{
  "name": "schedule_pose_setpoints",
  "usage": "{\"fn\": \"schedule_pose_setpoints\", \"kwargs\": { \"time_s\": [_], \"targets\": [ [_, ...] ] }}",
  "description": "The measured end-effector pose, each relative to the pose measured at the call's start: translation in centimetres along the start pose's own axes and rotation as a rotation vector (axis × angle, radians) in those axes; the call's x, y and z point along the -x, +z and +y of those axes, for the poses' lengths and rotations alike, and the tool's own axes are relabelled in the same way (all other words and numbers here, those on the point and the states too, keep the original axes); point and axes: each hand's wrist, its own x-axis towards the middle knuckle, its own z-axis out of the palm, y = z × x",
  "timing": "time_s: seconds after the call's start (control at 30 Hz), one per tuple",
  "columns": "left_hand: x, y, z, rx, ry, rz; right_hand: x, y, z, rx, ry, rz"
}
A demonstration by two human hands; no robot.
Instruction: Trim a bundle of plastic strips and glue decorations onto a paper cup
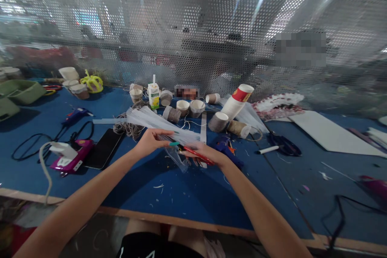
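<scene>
Nearest are black shorts [136, 242] below the table [142, 197]. The right hand [213, 154] is closed on a red-handled tool [198, 155]; the left hand [149, 142] is half curled at the white strips [154, 119], its grip I cannot tell. Scraps [159, 186] suggest some cutting is done; many long strips seem left.

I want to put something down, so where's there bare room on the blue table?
Bare blue table shows beside the right forearm, in front of the white pen. More shows between the green tray and the blue glue gun. It's crowded behind the hands, with white strands, cups and a drink carton. Scraps dot the front middle.
</scene>
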Motion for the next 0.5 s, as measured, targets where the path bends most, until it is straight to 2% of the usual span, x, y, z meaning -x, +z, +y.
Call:
{"fn": "schedule_pose_setpoints", "kwargs": {
  "time_s": [0.2, 0.5],
  "targets": [
    [0.33, 0.33, 0.52, 0.120, -0.028, -0.057, -0.23, 0.16, 0.13, -0.005, 0.028, -0.016],
    [0.74, 0.20, 0.52, 0.044, 0.048, -0.113, -0.38, 0.52, 0.01, -0.004, 0.034, -0.037]
  ]
}}
